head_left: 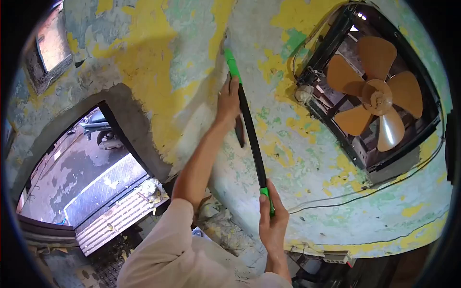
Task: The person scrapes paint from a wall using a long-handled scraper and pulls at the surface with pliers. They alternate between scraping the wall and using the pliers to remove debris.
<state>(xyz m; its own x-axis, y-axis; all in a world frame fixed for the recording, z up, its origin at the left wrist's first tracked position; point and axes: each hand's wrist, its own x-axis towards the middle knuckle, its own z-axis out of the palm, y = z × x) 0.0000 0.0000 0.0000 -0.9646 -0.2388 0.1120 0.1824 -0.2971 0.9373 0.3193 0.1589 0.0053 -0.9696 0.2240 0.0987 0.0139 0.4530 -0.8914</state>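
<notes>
A long-handled scraper (252,137) with a black shaft and green ends slants up against the wall (192,57). Its upper tip, small and greyish, meets peeling yellow and pale green paint. Around the shaft just below the upper green section, my left hand (228,102) is closed. A dark strip (239,132) hangs below that hand; I cannot make out whether it is a separate thing. Lower down, my right hand (272,218) wraps round the green grip (267,199) at the near end.
An orange-bladed fan (379,96) sits in a black frame at the right, with a cable (355,198) along the wall. At the left is a doorway (103,108) with a motorbike (102,127) outside. Paint debris (216,218) lies below; a socket strip (336,258) is low at the right.
</notes>
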